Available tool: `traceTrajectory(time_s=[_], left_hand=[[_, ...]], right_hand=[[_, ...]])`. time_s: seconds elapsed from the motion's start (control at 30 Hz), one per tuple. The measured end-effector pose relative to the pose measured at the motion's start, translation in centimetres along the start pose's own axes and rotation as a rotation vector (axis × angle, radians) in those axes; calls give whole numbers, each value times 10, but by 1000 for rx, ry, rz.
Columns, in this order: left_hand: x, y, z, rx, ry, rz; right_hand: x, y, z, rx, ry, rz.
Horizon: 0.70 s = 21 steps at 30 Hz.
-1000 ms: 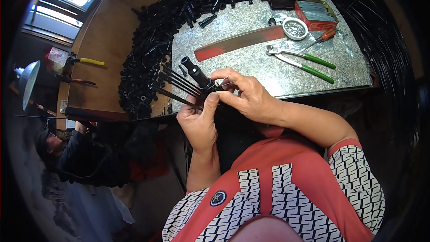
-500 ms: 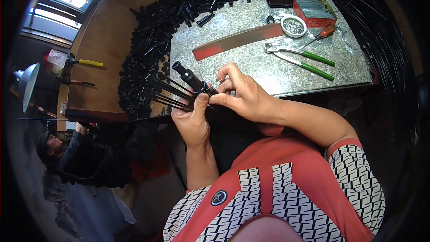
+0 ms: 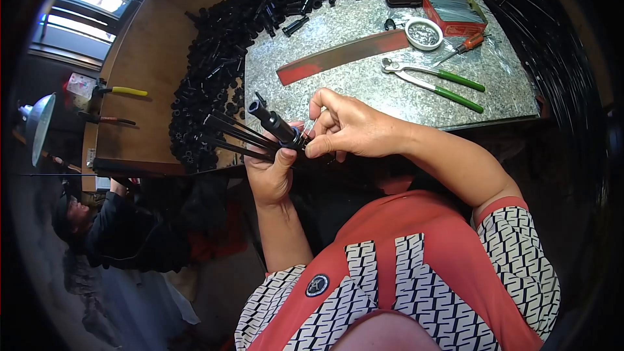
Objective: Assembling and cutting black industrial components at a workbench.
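Observation:
My left hand (image 3: pixel 268 182) is closed round a black umbrella frame piece. Its stepped black tube (image 3: pixel 277 125) tilts up to the left, and several thin black ribs (image 3: pixel 237 134) spread from it beyond my fingers. A bluish ring shows at the tube's lower end, beside my left thumb. There my right hand (image 3: pixel 344 127) pinches with thumb and forefinger, its other fingers curled. A thin shiny strand (image 3: pixel 310 126), like wire, shows between its fingers; where it ends is hidden.
On the speckled board (image 3: pixel 344 101) lie a red-brown strip (image 3: pixel 341 56), green-handled pincers (image 3: pixel 435 81), a screwdriver (image 3: pixel 471 43), a white bowl of small metal bits (image 3: pixel 423 34) and a red box (image 3: pixel 455 16). Black parts (image 3: pixel 214 68) heap up behind and left. Another person (image 3: pixel 123 221) sits at left.
The black tube has turned slightly more upright. My right hand has shifted a little up and left, fingers lifting, and the shiny strand now shows at its fingers.

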State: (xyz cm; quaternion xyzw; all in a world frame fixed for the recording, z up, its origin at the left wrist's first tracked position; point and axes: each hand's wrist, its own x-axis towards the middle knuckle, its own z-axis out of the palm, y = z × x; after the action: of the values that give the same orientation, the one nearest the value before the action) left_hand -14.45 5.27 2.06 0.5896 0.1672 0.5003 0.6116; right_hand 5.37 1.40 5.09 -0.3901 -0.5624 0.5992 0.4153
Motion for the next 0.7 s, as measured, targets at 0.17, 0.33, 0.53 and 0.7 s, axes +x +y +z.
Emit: traceTrajectory(time_s=[0.17,0.33,0.53,0.7], left_hand=[[4,2,-3,-23,-113,14],[5,-14,53,88,407,77],[-3,-26,57,512,521,289],[-2,-8,46,519,436,62]], right_hand=[[0,6,6,52,28,-55],[13,25,11,-61,285,-182],[22,27,33,-202,350,-307],[17,32,34,-248,357,-360]])
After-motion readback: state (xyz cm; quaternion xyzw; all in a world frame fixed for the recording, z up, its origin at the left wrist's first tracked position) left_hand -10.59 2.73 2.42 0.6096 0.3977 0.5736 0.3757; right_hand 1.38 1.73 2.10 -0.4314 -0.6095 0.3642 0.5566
